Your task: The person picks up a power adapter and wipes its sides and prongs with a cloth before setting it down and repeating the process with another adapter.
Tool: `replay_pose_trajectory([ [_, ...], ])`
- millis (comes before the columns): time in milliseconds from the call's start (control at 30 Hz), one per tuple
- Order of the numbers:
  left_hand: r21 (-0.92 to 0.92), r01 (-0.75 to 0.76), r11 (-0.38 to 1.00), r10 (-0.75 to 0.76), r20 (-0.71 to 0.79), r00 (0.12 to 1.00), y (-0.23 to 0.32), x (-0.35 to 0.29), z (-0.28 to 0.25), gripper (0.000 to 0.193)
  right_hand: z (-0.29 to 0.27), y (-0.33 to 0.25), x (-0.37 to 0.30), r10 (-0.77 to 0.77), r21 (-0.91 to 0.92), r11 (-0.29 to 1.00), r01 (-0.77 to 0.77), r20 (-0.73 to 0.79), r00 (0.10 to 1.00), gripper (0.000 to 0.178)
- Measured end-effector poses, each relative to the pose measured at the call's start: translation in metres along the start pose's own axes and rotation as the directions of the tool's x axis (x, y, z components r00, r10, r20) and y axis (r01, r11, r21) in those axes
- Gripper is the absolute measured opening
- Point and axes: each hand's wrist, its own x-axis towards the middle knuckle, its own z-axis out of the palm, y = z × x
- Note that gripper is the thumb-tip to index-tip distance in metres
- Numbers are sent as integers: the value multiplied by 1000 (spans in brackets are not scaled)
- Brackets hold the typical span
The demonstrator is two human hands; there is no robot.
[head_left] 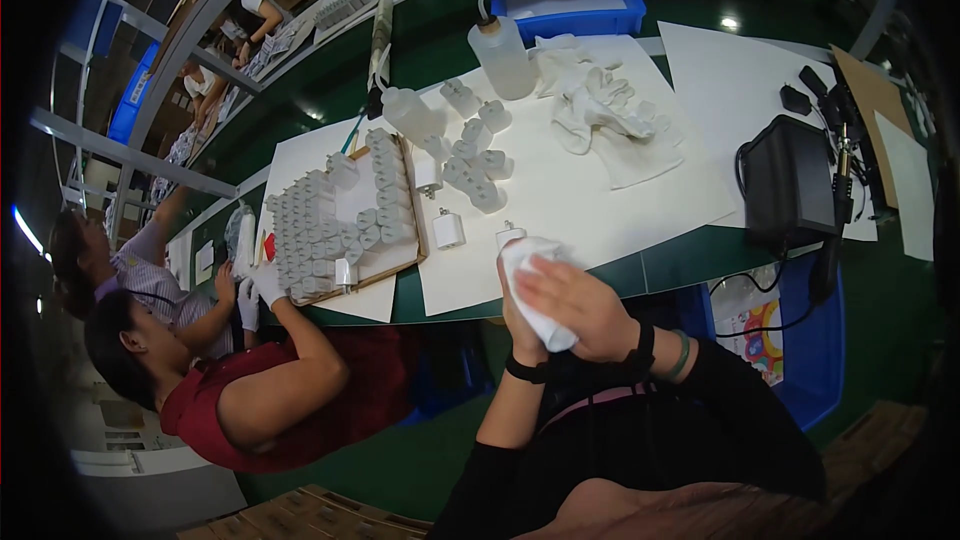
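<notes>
Head view: right hand (580,308) and left hand (520,325) hold a white cloth (535,285) between them at the near table (690,250) edge, fingers closed around it. White adapters (448,230) lie just beyond on paper. Far left, a co-worker's gloved hand (266,285) touches a tray of adapters (345,220).

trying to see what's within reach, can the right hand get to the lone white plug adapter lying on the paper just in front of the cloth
Probably yes. The right hand is wrapped over the white cloth, so it isn't free, but the white plug adapter lies alone on the paper sheet with nothing between them.
</notes>
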Motion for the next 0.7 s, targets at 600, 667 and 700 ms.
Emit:
replay_pose_trajectory([
  [600,25,99,995,-98,-53,994,7,5,-3,36,0,4,-23,50,104,993,-59,81,995,38],
  [667,-87,111,990,-105,74,992,18,10,-5,36,-4,4,-38,-30,201,980,-4,170,985,39],
  [700,-194,137,971,-98,197,975,25,11,-7,36,-12,2,-46,255,437,830,-346,254,933,39],
])
